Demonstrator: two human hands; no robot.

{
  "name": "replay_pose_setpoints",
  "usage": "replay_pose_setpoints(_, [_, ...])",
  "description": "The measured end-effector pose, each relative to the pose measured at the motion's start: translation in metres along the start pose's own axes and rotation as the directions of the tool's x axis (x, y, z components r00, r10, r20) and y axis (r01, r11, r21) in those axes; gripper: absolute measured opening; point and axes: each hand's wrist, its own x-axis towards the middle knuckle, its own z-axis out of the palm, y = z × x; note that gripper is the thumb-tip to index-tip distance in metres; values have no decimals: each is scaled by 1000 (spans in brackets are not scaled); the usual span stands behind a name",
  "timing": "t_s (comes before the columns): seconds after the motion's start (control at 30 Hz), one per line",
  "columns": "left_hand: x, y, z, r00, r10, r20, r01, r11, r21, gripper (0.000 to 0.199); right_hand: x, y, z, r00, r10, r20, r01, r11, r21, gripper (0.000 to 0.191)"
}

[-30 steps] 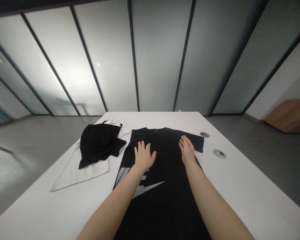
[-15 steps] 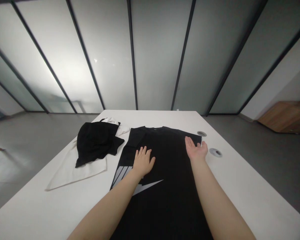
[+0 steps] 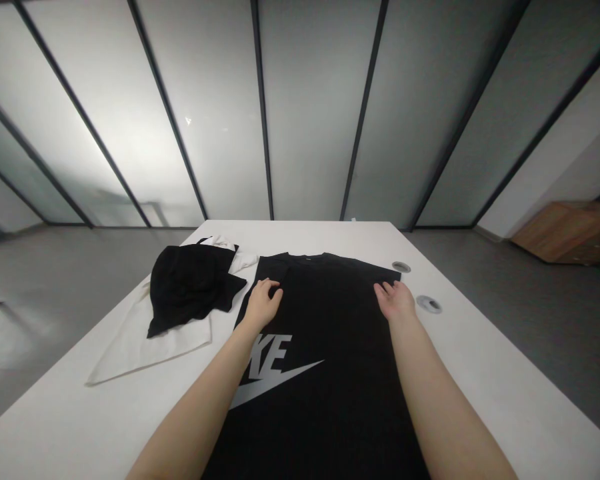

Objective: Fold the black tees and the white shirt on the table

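A black T-shirt (image 3: 340,320) with a grey printed word and swoosh lies spread out, its collar toward the far side. My left hand (image 3: 264,303) is at the shirt's left edge below the left sleeve, its fingers curved and apart, with nothing visible in it. Near the right sleeve is my right hand (image 3: 394,300), palm turned up and fingers loosely bent and apart, also with nothing visible in it.
The shirt lies on a white table (image 3: 480,400). Left of it, a crumpled black cloth (image 3: 193,287) rests over white fabric (image 3: 150,350). Two round grommets (image 3: 401,267) are set in the table's right side. A wooden cabinet (image 3: 570,230) stands at the far right.
My left hand has moved left and slightly up from the shirt's chest to its left edge, uncovering more of the print. The right hand has turned slightly, its fingers more bent.
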Motion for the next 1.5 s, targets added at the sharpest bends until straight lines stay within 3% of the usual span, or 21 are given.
replay_pose_setpoints(0.2, [3,-27,-12,998,-67,-21,69,987,144,25,-7,2,13,994,-102,35,105,988,-113,55])
replay_pose_setpoints(0.3, [-1,-27,-8,997,-72,-31,78,964,253,27,-22,5,29,973,-185,140,219,933,-287,55])
replay_pose_setpoints(0.4, [-6,-24,-2,996,-93,-8,90,937,338,29,-47,9,45,907,-116,405,372,670,-642,52])
replay_pose_setpoints(0.5, [-8,-23,1,996,-87,2,80,924,373,31,-71,8,56,840,67,539,461,439,-772,39])
replay_pose_setpoints(0.6, [-9,-23,2,997,-80,0,74,919,387,33,-80,1,59,818,13,575,547,293,-784,27])
replay_pose_setpoints(0.7, [-9,-24,2,997,-71,2,65,921,385,32,-75,-7,54,832,-211,513,551,216,-806,30])
replay_pose_setpoints(0.8, [-9,-25,4,998,-62,2,56,923,380,31,-66,-5,45,795,-384,470,554,143,-820,33])
replay_pose_setpoints(0.87, [-9,-25,5,998,-60,5,54,924,379,31,-63,1,40,766,-368,527,587,65,-807,39])
replay_pose_setpoints(0.93, [-9,-25,5,998,-58,14,48,925,377,31,-62,10,37,759,-272,592,607,-37,-794,46])
replay_pose_setpoints(1.07, [-10,-22,4,998,-58,26,44,927,373,31,-65,23,36,804,-122,582,556,-194,-808,47])
replay_pose_setpoints(1.3, [-12,-18,4,997,-59,58,34,931,364,32,-45,17,60,871,-150,467,436,-203,-877,52])
replay_pose_setpoints(1.4, [-12,-19,5,997,-62,53,39,932,361,32,-22,9,79,856,-169,489,453,-214,-866,51])
replay_pose_setpoints(1.5, [-11,-19,5,997,-61,55,37,932,360,32,-4,9,92,821,-111,560,523,-246,-816,52])
